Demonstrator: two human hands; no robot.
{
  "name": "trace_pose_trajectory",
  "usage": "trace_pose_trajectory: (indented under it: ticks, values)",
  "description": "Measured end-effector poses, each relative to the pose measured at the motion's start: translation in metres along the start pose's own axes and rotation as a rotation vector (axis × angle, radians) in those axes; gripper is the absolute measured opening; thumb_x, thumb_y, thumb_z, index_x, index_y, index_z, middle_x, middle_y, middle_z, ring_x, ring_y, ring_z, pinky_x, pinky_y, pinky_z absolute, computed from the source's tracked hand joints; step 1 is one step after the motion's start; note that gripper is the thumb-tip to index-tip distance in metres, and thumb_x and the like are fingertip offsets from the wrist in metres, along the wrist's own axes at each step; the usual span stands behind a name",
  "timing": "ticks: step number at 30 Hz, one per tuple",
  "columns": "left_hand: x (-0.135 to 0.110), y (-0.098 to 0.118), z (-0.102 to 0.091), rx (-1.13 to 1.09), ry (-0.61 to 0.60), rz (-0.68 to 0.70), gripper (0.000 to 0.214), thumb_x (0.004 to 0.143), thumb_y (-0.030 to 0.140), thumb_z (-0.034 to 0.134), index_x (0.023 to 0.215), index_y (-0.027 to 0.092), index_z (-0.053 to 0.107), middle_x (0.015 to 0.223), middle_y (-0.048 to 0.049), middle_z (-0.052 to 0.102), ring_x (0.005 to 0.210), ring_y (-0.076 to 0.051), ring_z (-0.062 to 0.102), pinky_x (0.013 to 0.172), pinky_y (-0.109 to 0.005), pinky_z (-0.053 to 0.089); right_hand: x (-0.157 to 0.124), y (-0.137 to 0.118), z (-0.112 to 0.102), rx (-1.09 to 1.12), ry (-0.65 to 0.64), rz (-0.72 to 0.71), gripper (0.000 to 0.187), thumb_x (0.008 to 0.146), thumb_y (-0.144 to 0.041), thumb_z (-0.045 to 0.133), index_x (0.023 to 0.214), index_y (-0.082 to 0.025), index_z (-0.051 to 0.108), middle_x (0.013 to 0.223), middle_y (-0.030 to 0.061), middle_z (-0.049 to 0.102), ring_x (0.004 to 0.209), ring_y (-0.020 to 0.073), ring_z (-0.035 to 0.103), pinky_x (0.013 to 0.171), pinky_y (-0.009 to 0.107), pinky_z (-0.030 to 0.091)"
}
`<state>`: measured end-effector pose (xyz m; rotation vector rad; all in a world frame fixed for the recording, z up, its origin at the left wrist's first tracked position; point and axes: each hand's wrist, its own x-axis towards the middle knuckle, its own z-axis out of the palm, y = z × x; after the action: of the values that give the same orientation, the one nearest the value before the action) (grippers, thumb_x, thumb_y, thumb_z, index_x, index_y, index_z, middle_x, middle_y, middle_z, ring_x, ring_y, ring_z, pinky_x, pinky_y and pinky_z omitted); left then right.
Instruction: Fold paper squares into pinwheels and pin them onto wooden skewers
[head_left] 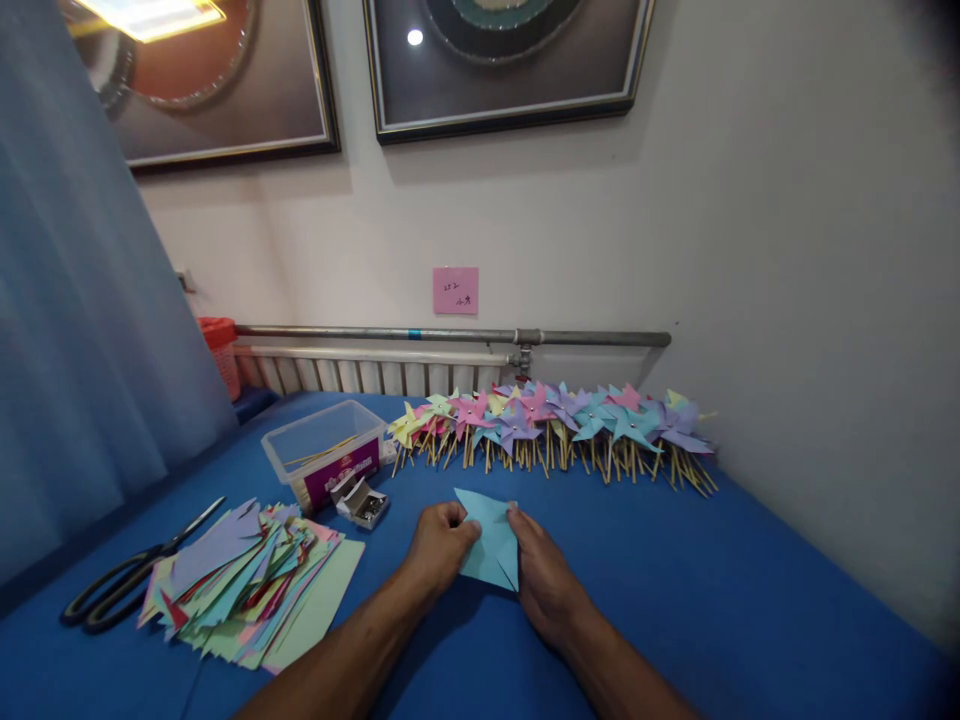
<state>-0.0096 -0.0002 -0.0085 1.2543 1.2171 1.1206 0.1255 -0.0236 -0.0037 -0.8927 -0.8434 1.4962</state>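
Observation:
A light blue cut paper square (489,540) lies on the blue table (675,590) right in front of me. My left hand (439,548) pinches its left edge with curled fingers. My right hand (541,570) grips its right side, fingers folded onto the paper. Both forearms reach in from the bottom of the view.
A messy stack of coloured cut paper (247,585) lies at the left, with black scissors (127,580) beside it. A clear plastic box of sticks (326,460) and a small open box of pins (364,503) sit behind. A row of finished paper pinwheels (555,425) lines the wall.

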Motion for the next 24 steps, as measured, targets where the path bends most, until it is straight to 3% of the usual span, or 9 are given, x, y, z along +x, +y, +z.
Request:
trace_pose_trajectory:
  ticks: [12,20,24]
  values:
    - [-0.0062,0.0044,-0.0003,0.145,-0.014,0.073,0.018,0.067,0.029,0.059,0.060,0.020,0.046,0.052,0.0059,0.044,0.048,-0.008,0.037,0.046,-0.022,0.027,-0.0015,-0.0042,-0.0045,0.041,-0.039,0.118,0.040,0.062,-0.040,0.087,0.085,-0.020,0.061,0.066,-0.0023,0.067,0.059,0.0149,0.061,0.062,0.028,0.047]
    - [-0.0084,0.0088,0.0014,0.108,-0.008,0.063,0.021,0.066,0.027,0.063,0.057,0.019,0.046,0.050,0.0065,0.043,0.046,-0.007,0.035,0.045,-0.021,0.024,-0.0007,-0.0034,-0.0056,-0.013,-0.047,0.084,0.034,0.061,-0.035,0.086,0.079,-0.019,0.062,0.063,-0.0028,0.065,0.055,0.0128,0.057,0.060,0.026,0.045]
    - [-0.0084,0.0081,0.0002,0.181,-0.001,0.089,0.019,0.068,0.026,0.063,0.058,0.018,0.049,0.051,0.0057,0.044,0.048,-0.008,0.037,0.047,-0.021,0.025,0.0005,-0.0026,-0.0065,-0.103,-0.038,0.002,0.035,0.066,-0.041,0.084,0.087,-0.020,0.066,0.070,-0.0018,0.067,0.060,0.0136,0.059,0.061,0.026,0.045]
